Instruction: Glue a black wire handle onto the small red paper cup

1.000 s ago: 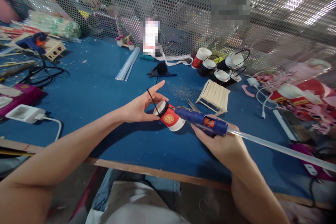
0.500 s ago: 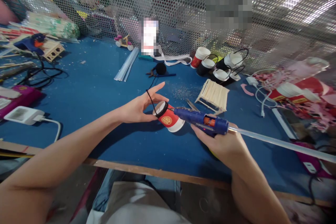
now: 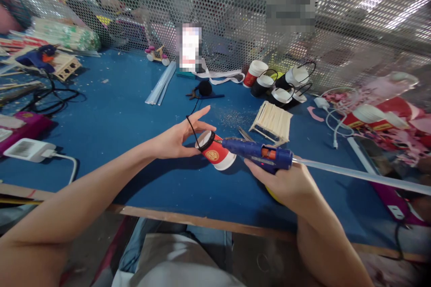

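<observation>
My left hand (image 3: 175, 140) grips a small red and white paper cup (image 3: 220, 154) by its rim end, thumb below and fingers at the far side, index finger stretched out. The cup lies tilted, its mouth toward that hand. Black cord (image 3: 192, 128) wraps the cup just below the rim and runs up past the fingers toward a black ball of cord (image 3: 204, 88). In my right hand (image 3: 291, 184) is a blue hot glue gun (image 3: 259, 152), its nozzle at the cup's side by the cord. A long clear glue stick (image 3: 357, 175) sticks out of its back.
Black-wrapped cups (image 3: 262, 84) with cord handles stand at the back right, near a wooden-stick model (image 3: 272, 123). Loose glue sticks (image 3: 161, 84) lie behind the left hand. Another blue glue gun (image 3: 37, 59) rests at far left, beyond a white charger (image 3: 30, 149). Perforated metal (image 3: 229, 18) closes the back.
The view has shifted slightly. Both hands, the cup and the glue gun keep nearly the same positions, with the nozzle still at the black cord.
</observation>
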Action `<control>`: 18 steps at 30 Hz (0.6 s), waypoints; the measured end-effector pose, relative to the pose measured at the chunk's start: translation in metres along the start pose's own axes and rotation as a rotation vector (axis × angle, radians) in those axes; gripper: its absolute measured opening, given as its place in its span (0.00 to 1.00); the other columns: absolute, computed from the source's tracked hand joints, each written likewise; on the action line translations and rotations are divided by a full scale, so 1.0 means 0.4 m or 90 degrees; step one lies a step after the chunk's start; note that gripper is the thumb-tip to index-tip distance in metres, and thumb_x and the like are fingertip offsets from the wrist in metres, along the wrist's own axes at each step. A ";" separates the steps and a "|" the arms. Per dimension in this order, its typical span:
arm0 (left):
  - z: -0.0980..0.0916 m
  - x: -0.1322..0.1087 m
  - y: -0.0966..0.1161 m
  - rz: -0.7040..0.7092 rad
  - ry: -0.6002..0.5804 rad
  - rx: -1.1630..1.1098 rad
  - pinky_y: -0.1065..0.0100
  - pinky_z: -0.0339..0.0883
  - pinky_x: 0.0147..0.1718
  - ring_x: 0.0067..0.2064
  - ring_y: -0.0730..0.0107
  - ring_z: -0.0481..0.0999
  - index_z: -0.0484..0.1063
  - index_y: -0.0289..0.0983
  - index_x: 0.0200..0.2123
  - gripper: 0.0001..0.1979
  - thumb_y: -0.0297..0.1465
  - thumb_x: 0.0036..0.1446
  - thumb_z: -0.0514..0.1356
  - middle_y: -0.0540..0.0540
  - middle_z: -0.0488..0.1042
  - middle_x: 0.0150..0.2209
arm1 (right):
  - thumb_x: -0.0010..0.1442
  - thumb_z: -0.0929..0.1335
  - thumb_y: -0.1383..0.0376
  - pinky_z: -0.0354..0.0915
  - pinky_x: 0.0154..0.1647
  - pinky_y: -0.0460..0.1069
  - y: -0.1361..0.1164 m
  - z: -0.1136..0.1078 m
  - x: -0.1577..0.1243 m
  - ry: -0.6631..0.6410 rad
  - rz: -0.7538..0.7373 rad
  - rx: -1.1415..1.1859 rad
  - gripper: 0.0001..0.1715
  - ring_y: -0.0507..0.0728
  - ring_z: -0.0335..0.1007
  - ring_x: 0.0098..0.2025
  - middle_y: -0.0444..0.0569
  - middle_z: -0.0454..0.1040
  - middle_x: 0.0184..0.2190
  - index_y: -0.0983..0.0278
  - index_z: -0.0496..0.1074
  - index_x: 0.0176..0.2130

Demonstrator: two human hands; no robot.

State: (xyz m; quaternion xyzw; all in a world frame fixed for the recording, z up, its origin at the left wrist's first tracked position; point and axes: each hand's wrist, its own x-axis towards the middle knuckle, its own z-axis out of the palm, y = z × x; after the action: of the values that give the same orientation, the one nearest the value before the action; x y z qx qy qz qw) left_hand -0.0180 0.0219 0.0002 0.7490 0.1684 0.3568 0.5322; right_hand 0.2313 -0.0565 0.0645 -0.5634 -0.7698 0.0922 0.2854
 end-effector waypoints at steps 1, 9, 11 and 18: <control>0.000 0.000 0.001 0.000 0.000 -0.002 0.57 0.61 0.56 0.58 0.60 0.67 0.38 0.48 0.66 0.47 0.22 0.50 0.62 0.37 0.65 0.57 | 0.52 0.65 0.58 0.65 0.20 0.49 0.004 0.001 0.000 -0.011 -0.007 -0.006 0.10 0.55 0.65 0.18 0.43 0.64 0.11 0.58 0.75 0.28; 0.003 0.002 0.005 -0.015 0.022 -0.011 0.56 0.61 0.56 0.57 0.59 0.68 0.40 0.47 0.66 0.49 0.22 0.48 0.64 0.37 0.67 0.56 | 0.54 0.65 0.61 0.67 0.23 0.49 -0.005 0.014 -0.002 0.019 0.026 0.028 0.08 0.55 0.69 0.21 0.46 0.72 0.19 0.60 0.73 0.28; 0.004 0.003 0.002 -0.022 0.041 -0.022 0.55 0.60 0.56 0.56 0.59 0.69 0.41 0.46 0.66 0.49 0.22 0.46 0.66 0.36 0.68 0.55 | 0.54 0.65 0.61 0.66 0.21 0.49 -0.009 0.014 -0.009 0.016 0.022 0.046 0.09 0.55 0.68 0.20 0.45 0.71 0.18 0.60 0.73 0.29; 0.008 0.001 -0.015 -0.030 0.090 -0.018 0.54 0.60 0.57 0.54 0.59 0.71 0.39 0.45 0.66 0.52 0.23 0.44 0.67 0.37 0.70 0.53 | 0.55 0.66 0.59 0.67 0.25 0.51 0.009 0.028 -0.031 -0.006 0.014 -0.008 0.09 0.57 0.71 0.24 0.48 0.74 0.23 0.61 0.71 0.29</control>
State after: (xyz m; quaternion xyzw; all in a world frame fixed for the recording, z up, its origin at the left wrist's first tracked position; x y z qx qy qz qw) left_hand -0.0148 0.0222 -0.0056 0.7102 0.2178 0.3984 0.5380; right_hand 0.2305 -0.0647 0.0494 -0.5730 -0.7656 0.0930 0.2773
